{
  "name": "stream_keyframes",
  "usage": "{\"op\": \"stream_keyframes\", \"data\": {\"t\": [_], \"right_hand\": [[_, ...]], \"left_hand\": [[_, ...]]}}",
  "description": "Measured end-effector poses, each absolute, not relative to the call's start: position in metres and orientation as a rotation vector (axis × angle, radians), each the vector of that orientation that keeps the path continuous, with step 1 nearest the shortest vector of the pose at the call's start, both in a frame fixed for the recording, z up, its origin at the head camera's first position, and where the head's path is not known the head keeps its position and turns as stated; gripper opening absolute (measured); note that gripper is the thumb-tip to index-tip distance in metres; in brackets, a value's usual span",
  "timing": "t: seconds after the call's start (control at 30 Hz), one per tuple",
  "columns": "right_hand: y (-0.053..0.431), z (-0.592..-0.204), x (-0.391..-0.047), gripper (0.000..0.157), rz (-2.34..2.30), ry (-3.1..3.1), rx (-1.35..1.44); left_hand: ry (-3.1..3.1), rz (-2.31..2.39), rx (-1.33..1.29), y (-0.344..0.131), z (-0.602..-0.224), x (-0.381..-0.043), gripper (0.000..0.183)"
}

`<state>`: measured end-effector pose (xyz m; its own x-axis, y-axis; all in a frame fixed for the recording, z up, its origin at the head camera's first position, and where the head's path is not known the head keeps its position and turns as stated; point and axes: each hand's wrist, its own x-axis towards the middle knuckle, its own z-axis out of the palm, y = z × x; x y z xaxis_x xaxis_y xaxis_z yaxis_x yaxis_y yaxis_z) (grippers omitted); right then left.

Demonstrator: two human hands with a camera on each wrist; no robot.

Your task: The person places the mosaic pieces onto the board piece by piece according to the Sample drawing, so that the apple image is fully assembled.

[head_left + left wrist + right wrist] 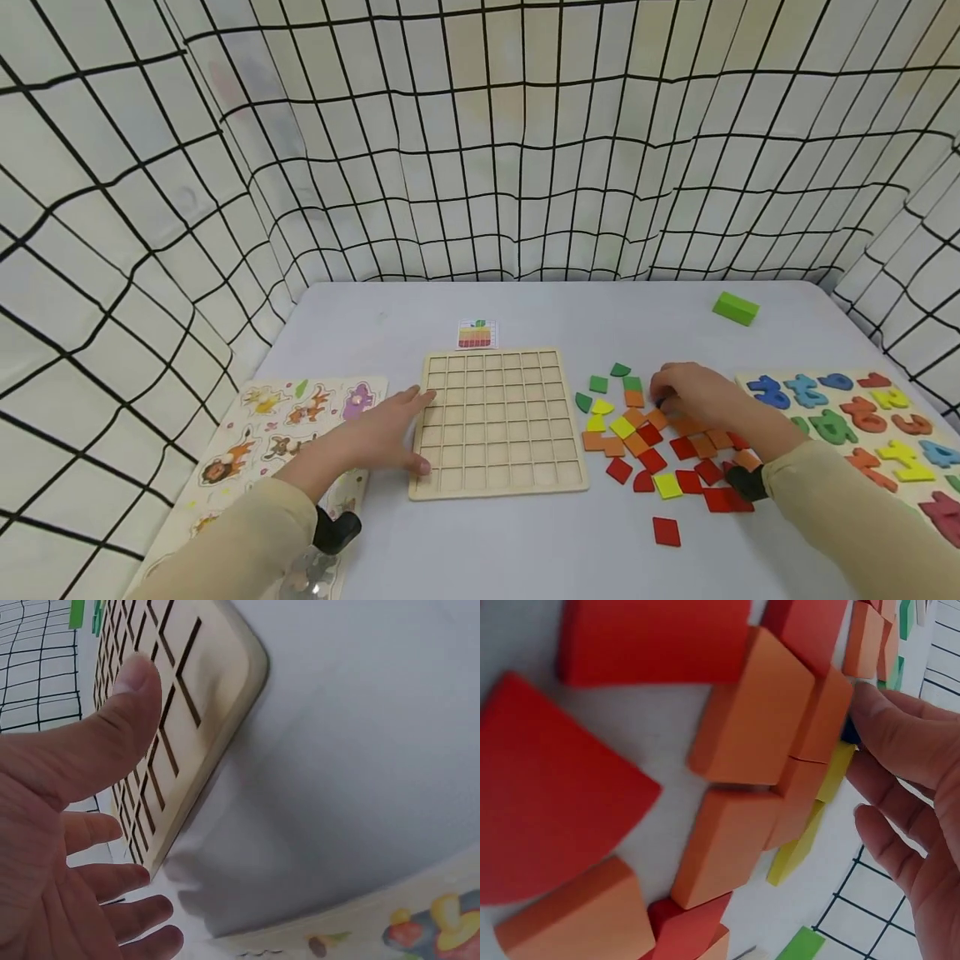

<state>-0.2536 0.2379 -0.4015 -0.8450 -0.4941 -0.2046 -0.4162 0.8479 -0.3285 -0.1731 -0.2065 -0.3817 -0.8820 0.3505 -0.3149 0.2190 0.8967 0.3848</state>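
Observation:
My left hand (386, 435) is at the left edge of a wooden grid board (498, 421), thumb and fingers spread. In the left wrist view the thumb overlaps the board's grid; whether it touches cannot be told. My right hand (697, 402) is over a scatter of flat coloured tiles at the board's right. Between its thumb and finger it pinches a small dark blue tile (850, 730), mostly hidden. Around it lie orange tiles (742, 735), red tiles (664, 531), yellow tiles (667, 485) and green tiles (597, 384).
A small picture card (477, 334) lies behind the board. An animal puzzle board (258, 433) is on the left, a number puzzle board (862, 425) on the right. A green block (736, 308) sits at the back right. Black netting (517, 167) surrounds the white table (480, 550).

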Motion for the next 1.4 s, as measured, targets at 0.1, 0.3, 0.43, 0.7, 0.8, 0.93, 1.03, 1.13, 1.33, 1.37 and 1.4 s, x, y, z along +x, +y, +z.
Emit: {"op": "stream_keyframes", "data": {"t": [0.1,0.3,0.43,0.7,0.8,0.93,1.03,1.13,1.33,1.37,1.4], "right_hand": [[0.235,-0.398,-0.255,0.015,-0.362,2.767,-0.653],[0.203,-0.385,-0.26,0.019,-0.416,2.818,-0.671],[0.163,-0.379,-0.269,0.017,-0.615,2.761,-0.75],[0.076,-0.382,-0.296,0.016,-0.848,2.594,-0.837],[0.051,-0.387,-0.307,0.014,-0.856,2.572,-0.795],[0.026,-0.392,-0.318,0.006,-0.883,2.539,-0.704],[0.013,-0.395,-0.322,0.005,-0.887,2.53,-0.663],[0.005,-0.396,-0.324,0.006,-0.873,2.538,-0.649],[-0.007,-0.397,-0.321,0.007,-0.861,2.549,-0.578],[-0.008,-0.397,-0.32,0.007,-0.859,2.545,-0.561],[-0.01,-0.398,-0.318,0.007,-0.857,2.54,-0.541]], "left_hand": [[2.655,0.513,0.424,-0.206,-0.389,-0.175,0.113],[2.624,0.504,0.453,-0.206,-0.394,-0.177,0.128],[2.636,0.434,0.467,-0.205,-0.393,-0.177,0.131],[2.656,0.399,0.453,-0.203,-0.394,-0.175,0.133],[2.656,0.404,0.451,-0.201,-0.397,-0.173,0.134],[2.654,0.418,0.446,-0.198,-0.396,-0.17,0.133],[2.658,0.422,0.443,-0.197,-0.395,-0.168,0.133],[2.663,0.415,0.439,-0.198,-0.395,-0.167,0.133],[2.663,0.395,0.427,-0.203,-0.395,-0.166,0.132],[2.662,0.395,0.426,-0.204,-0.396,-0.165,0.133],[2.66,0.395,0.424,-0.205,-0.396,-0.165,0.133]]}}
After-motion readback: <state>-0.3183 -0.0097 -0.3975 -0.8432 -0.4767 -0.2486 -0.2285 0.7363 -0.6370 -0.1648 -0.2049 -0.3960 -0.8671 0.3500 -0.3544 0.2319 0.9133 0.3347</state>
